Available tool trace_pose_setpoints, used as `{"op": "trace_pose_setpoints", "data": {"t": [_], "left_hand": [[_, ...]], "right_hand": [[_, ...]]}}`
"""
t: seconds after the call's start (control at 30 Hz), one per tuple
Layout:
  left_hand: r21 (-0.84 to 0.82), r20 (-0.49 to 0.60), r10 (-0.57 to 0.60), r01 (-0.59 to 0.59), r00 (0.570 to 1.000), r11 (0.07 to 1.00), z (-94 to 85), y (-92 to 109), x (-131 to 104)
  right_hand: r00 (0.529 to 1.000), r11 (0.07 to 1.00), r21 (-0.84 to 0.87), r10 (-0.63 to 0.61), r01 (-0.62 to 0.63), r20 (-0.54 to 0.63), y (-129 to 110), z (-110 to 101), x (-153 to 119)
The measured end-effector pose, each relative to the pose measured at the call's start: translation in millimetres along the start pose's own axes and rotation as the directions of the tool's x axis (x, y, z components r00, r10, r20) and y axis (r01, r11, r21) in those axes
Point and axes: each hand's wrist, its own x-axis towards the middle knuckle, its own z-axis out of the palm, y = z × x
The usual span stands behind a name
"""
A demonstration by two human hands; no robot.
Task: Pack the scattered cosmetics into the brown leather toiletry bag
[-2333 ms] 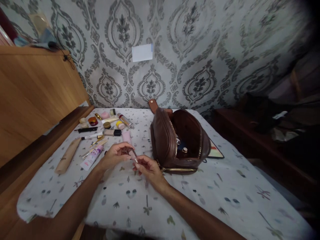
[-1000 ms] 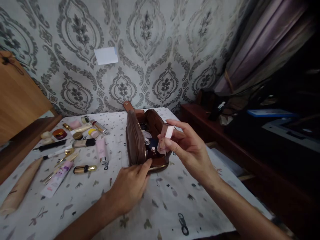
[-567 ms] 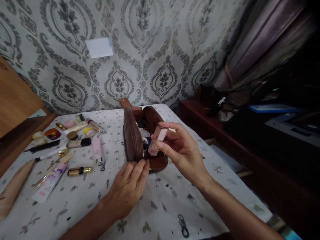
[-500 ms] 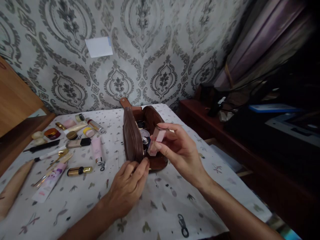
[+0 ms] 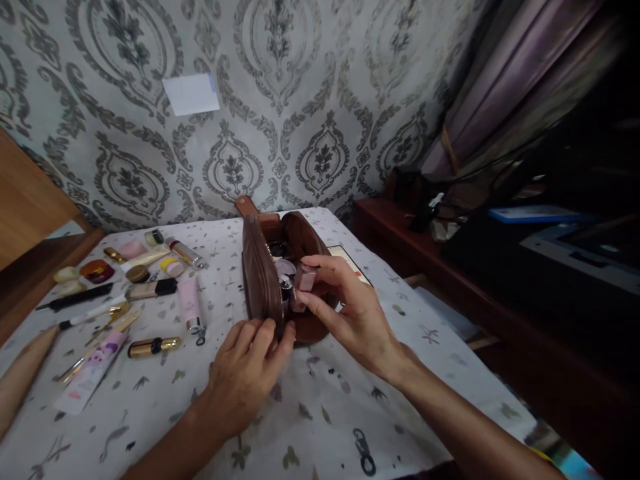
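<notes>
Your left hand (image 5: 243, 373) touched the near edge of the brown bag (image 5: 261, 280), grip unclear; your right hand (image 5: 353, 310) pinched the pink bottle (image 5: 306, 279) at its open mouth, lower end tipped left. Gold-and-black tube (image 5: 147, 347) lay left.

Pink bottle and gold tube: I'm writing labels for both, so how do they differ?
The pink bottle is boxy; the gold tube is rounded, with a black band. The right hand holds the pink bottle at the opening of the bag; the gold tube lies on the cloth. Both are much smaller than the bag.
</notes>
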Motion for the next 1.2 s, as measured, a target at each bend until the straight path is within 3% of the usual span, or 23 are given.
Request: {"op": "trace_pose_setpoints", "data": {"t": [0.27, 0.53, 0.93, 1.2], "left_hand": [[0.055, 0.179, -0.043, 0.034, 0.983, 0.998, -11.0, -3.0, 20.9], [-0.035, 0.077, -0.025, 0.028, 0.997, 0.999, -7.8, -5.9, 11.7], [-0.025, 0.04, -0.021, 0.022, 0.999, 0.999, -4.0, -7.0, 7.3], [-0.054, 0.043, -0.031, 0.033, 0.999, 0.998, -3.0, -7.7, 3.9]], "right_hand": [[0.999, 0.998, 0.049, 0.039, -0.039, -0.001, 1.4, 3.1, 3.7], [0.999, 1.0, -0.004, -0.022, 0.022, 0.027, -2.8, 0.4, 7.6], [0.983, 0.96, -0.267, -0.036, 0.084, 0.182, -2.9, 3.0, 11.6], [0.967, 0.935, -0.323, -0.07, 0.15, 0.247, -2.2, 4.8, 14.4]]}}
